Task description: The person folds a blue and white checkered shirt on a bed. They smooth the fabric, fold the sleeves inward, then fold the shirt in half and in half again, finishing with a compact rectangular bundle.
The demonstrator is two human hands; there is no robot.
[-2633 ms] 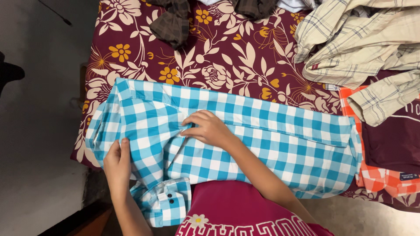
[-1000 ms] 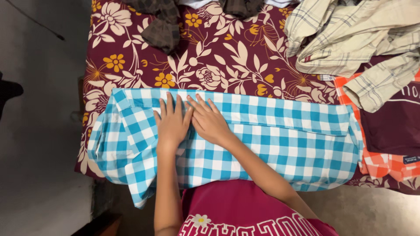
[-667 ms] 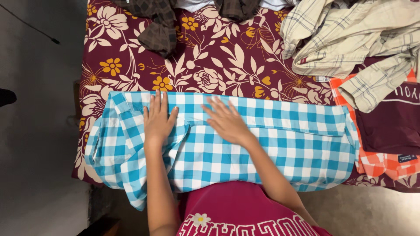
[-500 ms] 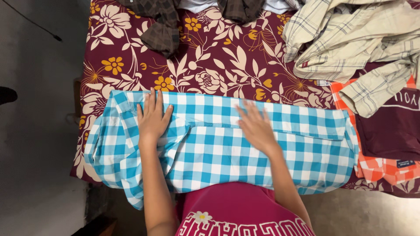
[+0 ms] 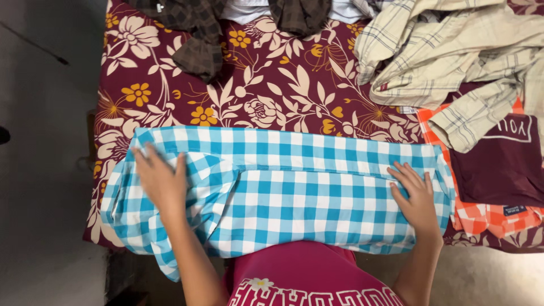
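A blue and white checked shirt lies folded lengthwise across the near edge of a bed with a maroon floral sheet. My left hand rests flat, fingers spread, on the shirt's left end by the collar. Flat on the shirt's right end, close to its hem, lies my right hand. Neither hand holds anything. A sleeve cuff hangs over the bed edge at the lower left.
A heap of cream checked shirts lies at the back right. An orange checked garment with a dark maroon one on it sits right of the blue shirt. Dark brown checked cloth lies at the back. Grey floor is left.
My hands have slid apart from the shirt's middle, the left to the collar end and the right to the hem end. Before that the sleeve was folded in.
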